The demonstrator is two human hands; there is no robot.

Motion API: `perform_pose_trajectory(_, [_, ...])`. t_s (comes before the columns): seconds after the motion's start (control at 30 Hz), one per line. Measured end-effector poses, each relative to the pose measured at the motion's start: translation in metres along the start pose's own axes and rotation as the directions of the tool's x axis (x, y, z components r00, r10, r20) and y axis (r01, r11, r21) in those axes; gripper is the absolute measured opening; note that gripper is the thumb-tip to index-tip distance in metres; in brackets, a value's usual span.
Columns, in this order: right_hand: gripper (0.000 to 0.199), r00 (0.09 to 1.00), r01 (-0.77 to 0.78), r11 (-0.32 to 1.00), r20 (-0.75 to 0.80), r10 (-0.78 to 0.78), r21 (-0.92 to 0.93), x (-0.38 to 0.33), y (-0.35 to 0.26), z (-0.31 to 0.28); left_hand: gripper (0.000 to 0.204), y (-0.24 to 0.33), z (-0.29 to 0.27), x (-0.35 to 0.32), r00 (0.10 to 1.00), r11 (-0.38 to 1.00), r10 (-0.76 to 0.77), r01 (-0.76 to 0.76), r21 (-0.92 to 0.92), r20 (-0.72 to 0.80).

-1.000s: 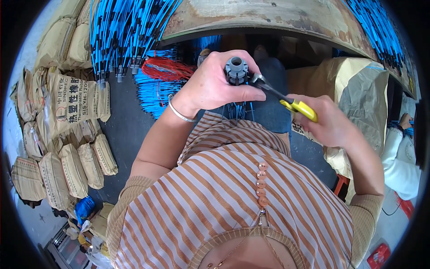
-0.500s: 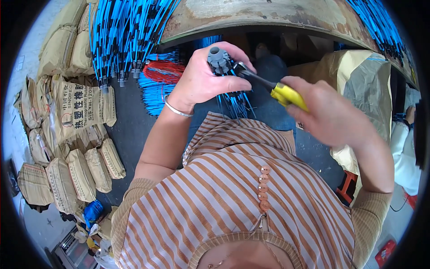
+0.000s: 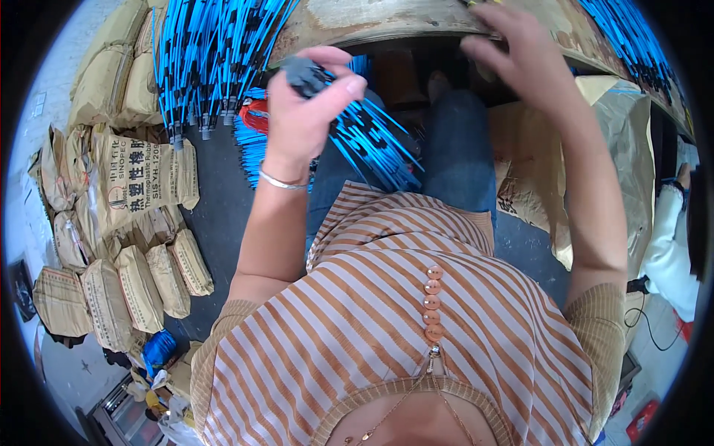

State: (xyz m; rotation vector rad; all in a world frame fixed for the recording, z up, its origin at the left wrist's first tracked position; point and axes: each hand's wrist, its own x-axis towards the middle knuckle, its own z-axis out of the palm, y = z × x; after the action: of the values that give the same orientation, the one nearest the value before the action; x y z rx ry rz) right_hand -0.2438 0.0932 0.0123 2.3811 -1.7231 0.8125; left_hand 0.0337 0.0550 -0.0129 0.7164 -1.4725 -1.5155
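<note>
Clamping the blue cable bundle (image 3: 364,137), left hand (image 3: 301,119) angles it down-right; right hand (image 3: 520,56) spread open.

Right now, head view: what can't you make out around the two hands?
- Right hand: fingertips cut off by the top edge, so whatever it reaches or holds is unseen.
- Dark part in the left hand: mostly wrapped by fingers and motion-blurred, so its shape is unclear.
- Blue wires: their upper ends run behind the left hand, so any join to the dark part is hidden.
- Bench: only its worn front rim shows; the top is out of frame.
</note>
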Motion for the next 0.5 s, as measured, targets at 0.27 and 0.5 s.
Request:
perform_pose_trajectory(0.27, [0.044, 0.911, -0.315, 0.446, 0.399, -0.106, 0.838, -0.093, -0.103, 0.036, 0.015, 0.070, -0.029, 0.023, 0.903, 0.882, 0.309, -0.389, -0.265, -0.298])
perform_pose_trajectory(0.5, [0.051, 0.743, 0.343, -0.491, 0.089, 0.664, 0.801, -0.055, -0.067, 0.038, 0.030, -0.014, 0.012, 0.005, 0.916, 0.582, -0.320, -0.009, -0.813, -0.240])
